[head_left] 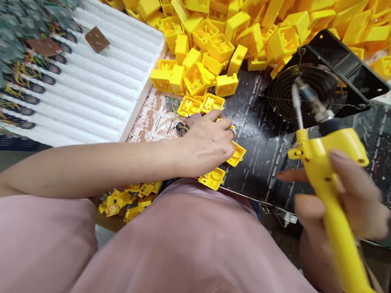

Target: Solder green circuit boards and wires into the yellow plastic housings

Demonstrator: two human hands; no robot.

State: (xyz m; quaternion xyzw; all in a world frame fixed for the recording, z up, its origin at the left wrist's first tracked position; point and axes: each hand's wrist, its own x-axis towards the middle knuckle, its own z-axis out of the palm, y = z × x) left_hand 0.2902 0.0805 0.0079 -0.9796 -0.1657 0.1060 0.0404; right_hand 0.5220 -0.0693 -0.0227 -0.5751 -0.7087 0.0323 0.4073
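Observation:
My right hand (343, 199) is wrapped round the handle of a yellow soldering gun (330, 188), its index finger stretched out; hand and tool are slightly blurred. The gun's metal tip and thin feed tube point up and away, in front of the black fan. My left hand (209, 138) reaches over a row of small open yellow plastic cases, its fingers curled down on one yellow case (232, 128) that they mostly hide. Beside that hand lie another yellow case (213, 103), a case with a round speaker grille (237, 154) and a similar case (212, 178) at the table's edge.
Yellow cases (220, 47) are heaped along the back. A black fan (308, 92) stands at the back right on the black table mat (259, 151). To the left, a white foam tray (119, 77) carries circuit boards (22, 24) and wired speakers (37, 88). More yellow cases (120, 201) lie below the table.

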